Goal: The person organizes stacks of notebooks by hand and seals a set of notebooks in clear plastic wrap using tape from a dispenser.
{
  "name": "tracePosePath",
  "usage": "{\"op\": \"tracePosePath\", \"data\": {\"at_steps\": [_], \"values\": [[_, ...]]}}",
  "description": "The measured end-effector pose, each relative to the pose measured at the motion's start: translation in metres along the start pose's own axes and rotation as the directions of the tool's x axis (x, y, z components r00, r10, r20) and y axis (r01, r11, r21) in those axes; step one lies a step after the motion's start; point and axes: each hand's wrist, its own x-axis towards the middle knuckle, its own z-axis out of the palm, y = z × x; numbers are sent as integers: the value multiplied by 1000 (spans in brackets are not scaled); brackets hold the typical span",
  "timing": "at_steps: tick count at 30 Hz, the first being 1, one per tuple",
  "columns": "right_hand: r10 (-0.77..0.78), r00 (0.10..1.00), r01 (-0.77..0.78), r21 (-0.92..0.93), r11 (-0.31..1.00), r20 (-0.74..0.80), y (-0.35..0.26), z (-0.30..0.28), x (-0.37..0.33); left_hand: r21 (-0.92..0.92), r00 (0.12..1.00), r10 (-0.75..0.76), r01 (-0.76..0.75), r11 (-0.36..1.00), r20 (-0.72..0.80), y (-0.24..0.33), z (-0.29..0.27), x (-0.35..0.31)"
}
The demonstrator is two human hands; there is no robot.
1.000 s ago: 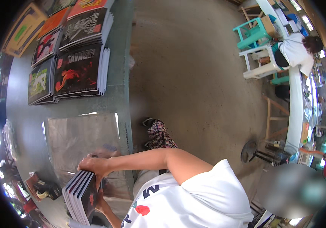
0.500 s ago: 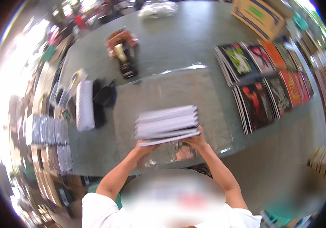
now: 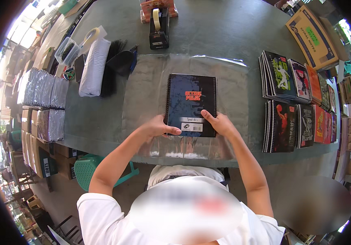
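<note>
A stack of spiral notebooks [image 3: 191, 102] with a dark blue and black back cover on top is between my hands, over a clear plastic sheet [image 3: 146, 98]. How many notebooks lie beneath cannot be seen from above. My left hand [image 3: 159, 126] grips the stack's lower left edge, its thumb over the cover's corner. On the right side my right hand [image 3: 222, 123] holds the other edge, thumb resting on the cover and fingers hidden along the side.
Notebook piles [image 3: 281, 124] stand in two rows at right, below a cardboard box [image 3: 312, 38]. A tape dispenser [image 3: 159, 34] is at the back. Leftward lie a white roll [image 3: 95, 69], a dark brush [image 3: 112, 65] and plastic-wrapped stacks [image 3: 44, 90]. A green stool [image 3: 89, 169] is below the table.
The notebooks, earlier seen edge-on and tilted, now lie cover-up. My hands have moved from beneath the stack to its two sides. The view has also shifted.
</note>
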Motion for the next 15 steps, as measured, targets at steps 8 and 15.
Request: {"op": "tracePosePath", "data": {"at_steps": [8,15], "values": [[7,997,-3,-49,999,82,-2,-4,8,12,1000,0,0,1000,-18,1,-1,-3],[-10,995,-9,-191,981,-98,9,-29,-2,683,865,338,9,730,-372,43,19,-58]]}}
